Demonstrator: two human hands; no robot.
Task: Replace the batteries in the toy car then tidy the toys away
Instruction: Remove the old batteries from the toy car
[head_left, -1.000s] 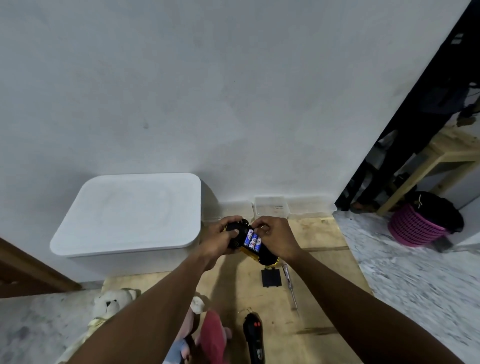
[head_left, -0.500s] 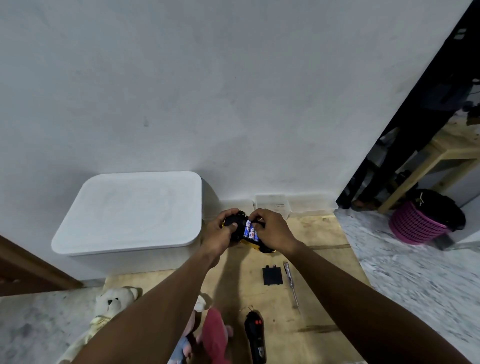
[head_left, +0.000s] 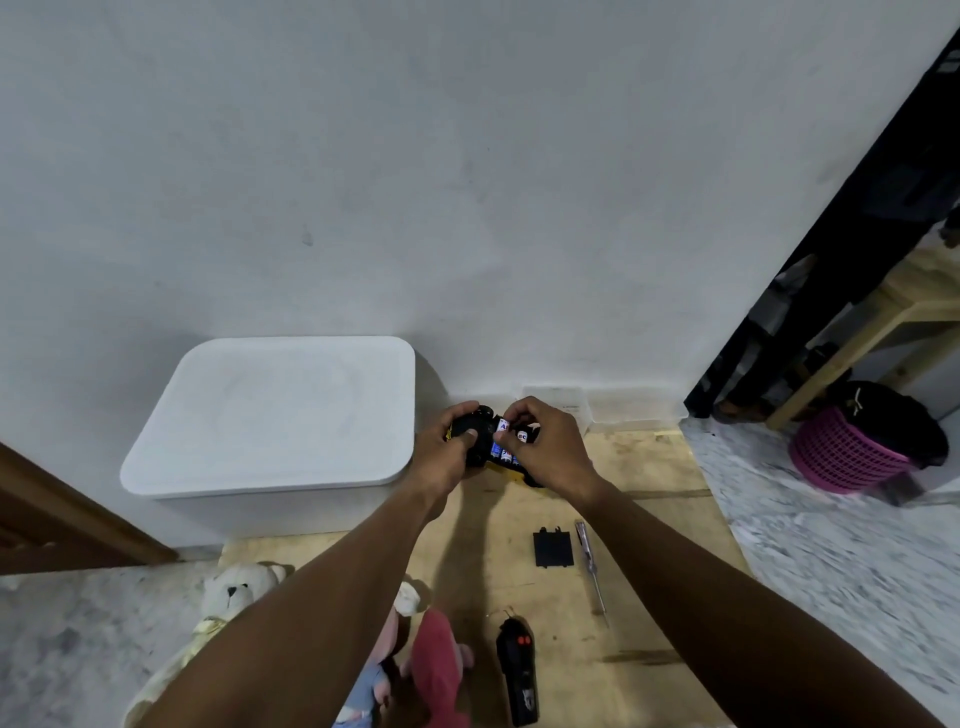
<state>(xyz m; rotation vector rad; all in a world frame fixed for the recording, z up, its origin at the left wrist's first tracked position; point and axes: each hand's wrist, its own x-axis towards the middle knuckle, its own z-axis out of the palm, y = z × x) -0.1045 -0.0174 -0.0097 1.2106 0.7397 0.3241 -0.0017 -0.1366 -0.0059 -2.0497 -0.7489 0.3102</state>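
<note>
Since a second ago both hands and the toy car (head_left: 480, 449) have moved away from the person and closer to the wall. The right hand's fingers have also closed in over the battery bay.

The one toy car, black with a yellow edge, is held upside down above the wooden board (head_left: 654, 525), just in front of the wall's base. The left hand (head_left: 447, 460) grips its left end, with the fingers curled over the top and the thumb pressed on the side. The right hand (head_left: 553, 454) has its thumb and forefinger curled, pinching at the blue-and-white batteries (head_left: 505, 441) in the open bay. At least two batteries show; the fingers hide the rest, so I cannot give the full count.

On the board below the hands lie:
- one black battery cover (head_left: 553, 548), flat
- one screwdriver (head_left: 590, 569), just to the right of the cover
- one black remote control (head_left: 517, 670) with two red buttons, nearer the person

One white lidded box (head_left: 275, 415) stands against the wall, left of the car. Two soft toys lie at the lower left, partly behind the left arm: a cream teddy bear (head_left: 231, 597) and a pink plush toy (head_left: 439, 670). One pink basket (head_left: 841, 460) stands well off to the right.
</note>
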